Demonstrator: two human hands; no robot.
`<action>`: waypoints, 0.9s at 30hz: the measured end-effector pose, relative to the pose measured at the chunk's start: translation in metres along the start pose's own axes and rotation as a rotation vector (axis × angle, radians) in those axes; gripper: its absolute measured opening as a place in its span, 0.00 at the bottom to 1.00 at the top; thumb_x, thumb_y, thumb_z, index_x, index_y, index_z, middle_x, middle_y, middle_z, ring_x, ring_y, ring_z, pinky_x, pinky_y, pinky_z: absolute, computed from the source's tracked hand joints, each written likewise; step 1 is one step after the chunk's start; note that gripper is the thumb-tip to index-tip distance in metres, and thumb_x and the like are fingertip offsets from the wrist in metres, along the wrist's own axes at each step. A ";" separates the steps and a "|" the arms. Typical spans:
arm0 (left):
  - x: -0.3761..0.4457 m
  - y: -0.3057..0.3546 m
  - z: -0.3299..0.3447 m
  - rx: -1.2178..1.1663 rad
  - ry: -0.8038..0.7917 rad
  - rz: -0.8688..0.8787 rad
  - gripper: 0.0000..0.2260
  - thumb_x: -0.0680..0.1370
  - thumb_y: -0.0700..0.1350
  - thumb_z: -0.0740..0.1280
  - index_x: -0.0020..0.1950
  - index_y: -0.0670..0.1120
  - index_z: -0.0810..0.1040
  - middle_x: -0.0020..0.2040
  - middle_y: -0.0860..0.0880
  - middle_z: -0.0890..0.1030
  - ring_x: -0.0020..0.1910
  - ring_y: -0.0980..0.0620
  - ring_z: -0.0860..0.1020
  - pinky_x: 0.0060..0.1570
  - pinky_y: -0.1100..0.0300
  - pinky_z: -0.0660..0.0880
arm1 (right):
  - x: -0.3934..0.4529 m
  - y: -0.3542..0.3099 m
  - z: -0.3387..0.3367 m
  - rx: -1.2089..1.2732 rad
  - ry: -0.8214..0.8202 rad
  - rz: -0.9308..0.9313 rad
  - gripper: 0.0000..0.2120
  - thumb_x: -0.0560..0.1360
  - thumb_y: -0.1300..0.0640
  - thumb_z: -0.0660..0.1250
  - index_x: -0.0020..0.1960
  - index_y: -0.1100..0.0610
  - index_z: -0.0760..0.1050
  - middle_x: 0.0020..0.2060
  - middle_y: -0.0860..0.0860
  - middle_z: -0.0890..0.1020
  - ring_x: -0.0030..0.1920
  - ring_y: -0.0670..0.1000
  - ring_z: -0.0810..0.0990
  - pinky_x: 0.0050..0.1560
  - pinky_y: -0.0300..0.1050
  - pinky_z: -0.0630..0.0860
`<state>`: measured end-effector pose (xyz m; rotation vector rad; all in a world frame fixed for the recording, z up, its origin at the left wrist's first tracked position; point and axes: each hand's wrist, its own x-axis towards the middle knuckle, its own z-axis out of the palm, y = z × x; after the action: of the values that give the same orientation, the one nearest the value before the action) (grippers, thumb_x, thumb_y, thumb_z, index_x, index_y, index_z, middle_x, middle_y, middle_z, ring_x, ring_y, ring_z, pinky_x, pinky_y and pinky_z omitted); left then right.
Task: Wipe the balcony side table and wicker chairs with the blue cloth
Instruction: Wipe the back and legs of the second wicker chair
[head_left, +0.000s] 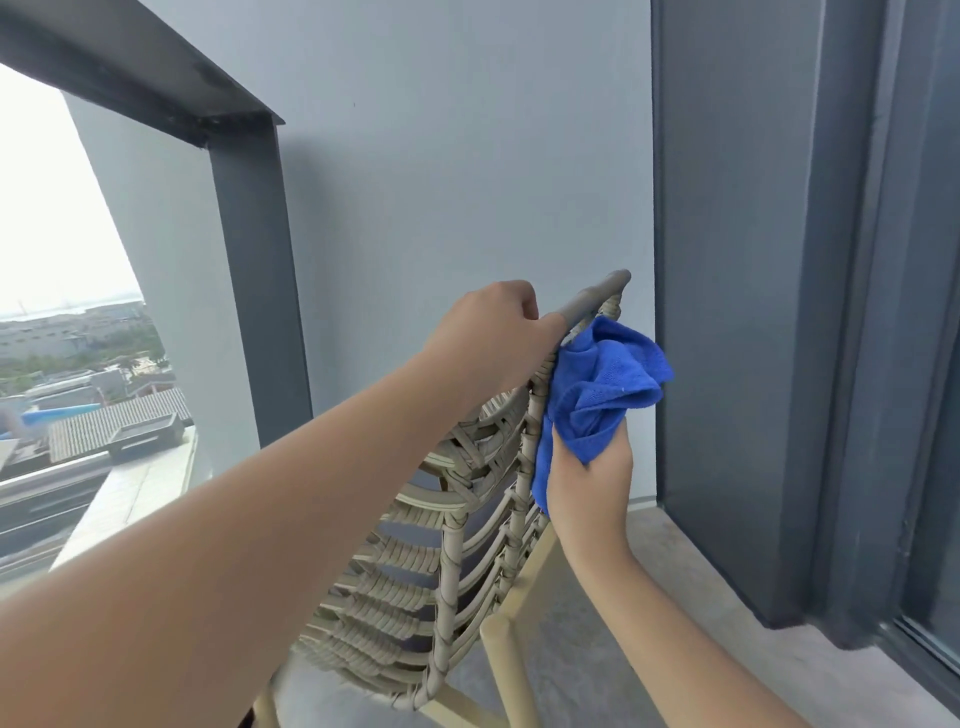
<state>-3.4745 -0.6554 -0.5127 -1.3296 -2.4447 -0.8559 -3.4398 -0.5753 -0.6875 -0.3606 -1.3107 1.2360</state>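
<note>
Down low, the wicker chair (441, 545) leans tilted, woven back facing the camera. Right hand (589, 483) has its fingers curled around the bunched blue cloth (597, 395), pressing it against the chair's back edge near the top. Left hand (493, 338) clamps the grey top rail (597, 296). Behind stands the pale wall (441, 182).

Wicker chair (457, 525) stands before the wall (441, 182); railing (244, 249) left of it; door frame (831, 312) right.
</note>
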 end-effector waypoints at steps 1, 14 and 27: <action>-0.001 0.000 0.000 -0.009 -0.006 -0.002 0.18 0.80 0.61 0.63 0.50 0.46 0.77 0.39 0.50 0.79 0.38 0.49 0.75 0.33 0.57 0.65 | -0.006 -0.003 0.000 0.013 0.009 -0.004 0.15 0.79 0.58 0.69 0.64 0.59 0.74 0.41 0.40 0.79 0.42 0.43 0.78 0.46 0.43 0.77; -0.005 0.001 -0.004 0.008 -0.035 -0.010 0.18 0.81 0.60 0.62 0.53 0.45 0.77 0.45 0.48 0.82 0.44 0.47 0.79 0.37 0.56 0.71 | -0.060 -0.030 0.009 0.087 0.004 -0.075 0.18 0.75 0.55 0.74 0.63 0.54 0.76 0.52 0.49 0.84 0.53 0.49 0.83 0.54 0.57 0.81; -0.005 -0.006 0.001 0.111 -0.005 0.009 0.10 0.80 0.55 0.63 0.48 0.48 0.75 0.47 0.48 0.82 0.43 0.46 0.79 0.40 0.55 0.73 | 0.018 -0.024 -0.045 0.110 0.094 0.077 0.12 0.78 0.67 0.70 0.52 0.52 0.73 0.39 0.39 0.80 0.39 0.39 0.78 0.40 0.29 0.74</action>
<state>-3.4767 -0.6605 -0.5182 -1.3044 -2.4492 -0.7041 -3.3943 -0.5511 -0.6730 -0.3884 -1.1522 1.3340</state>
